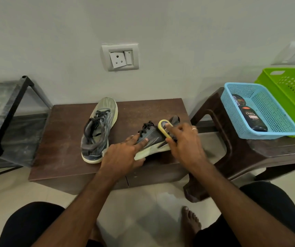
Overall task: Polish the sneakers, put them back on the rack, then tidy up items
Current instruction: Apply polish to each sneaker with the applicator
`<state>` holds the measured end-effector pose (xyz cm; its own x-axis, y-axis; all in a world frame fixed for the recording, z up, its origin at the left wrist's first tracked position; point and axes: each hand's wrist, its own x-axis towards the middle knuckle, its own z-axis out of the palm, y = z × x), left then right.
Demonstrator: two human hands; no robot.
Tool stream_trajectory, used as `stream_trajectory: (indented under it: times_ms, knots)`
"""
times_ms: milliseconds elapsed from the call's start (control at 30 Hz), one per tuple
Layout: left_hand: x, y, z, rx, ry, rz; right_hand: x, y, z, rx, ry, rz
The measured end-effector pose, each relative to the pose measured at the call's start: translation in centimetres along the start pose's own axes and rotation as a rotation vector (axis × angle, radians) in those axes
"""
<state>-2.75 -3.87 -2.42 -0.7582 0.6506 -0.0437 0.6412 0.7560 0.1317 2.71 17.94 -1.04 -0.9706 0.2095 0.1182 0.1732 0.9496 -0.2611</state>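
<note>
Low brown table (62, 139) against a pale wall, two sneakers on top.
I see my left hand (123, 154) pressing flat on the tilted sneaker (152, 138) near the front edge, my right hand (184, 139) gripping a yellow-rimmed brush (163, 128) against it; bristles hidden. Second sneaker (98, 129) stands beside it. Blue mesh basket (275, 111) holds a polish bottle (253, 118).

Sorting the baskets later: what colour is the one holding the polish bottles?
Light blue basket; the polish bottles lie inside it. Seen clearly in the head view.
</note>
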Motion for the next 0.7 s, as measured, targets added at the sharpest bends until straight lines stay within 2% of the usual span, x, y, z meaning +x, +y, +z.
stream_trajectory:
  times_ms: [67,167,233,300,400,567,700]
  knots:
    - [0.0,0.0,0.0,-0.007,0.002,-0.001,0.7,2.1,-0.5,0.034,0.077,0.138]
    - [-0.1,-0.3,0.2,-0.056,0.017,-0.027,0.4,3.7,-0.8,0.31,0.169,0.326]
    - [0.0,-0.6,0.2,-0.104,0.033,-0.077,-0.4,3.1,-0.9,0.507,0.132,0.409]
    - [0.3,-0.5,0.3,-0.095,0.028,-0.093,-0.7,2.1,-0.5,0.587,0.071,0.404]
    - [0.5,0.0,0.2,-0.061,0.009,-0.067,0.7,1.7,0.1,0.487,0.067,0.375]
    - [0.5,0.2,-0.2,-0.056,-0.011,-0.066,2.3,4.1,-0.2,0.422,0.091,0.463]
    - [0.8,0.2,-0.2,-0.045,-0.017,-0.077,0.8,2.6,-0.4,0.34,0.067,0.297]
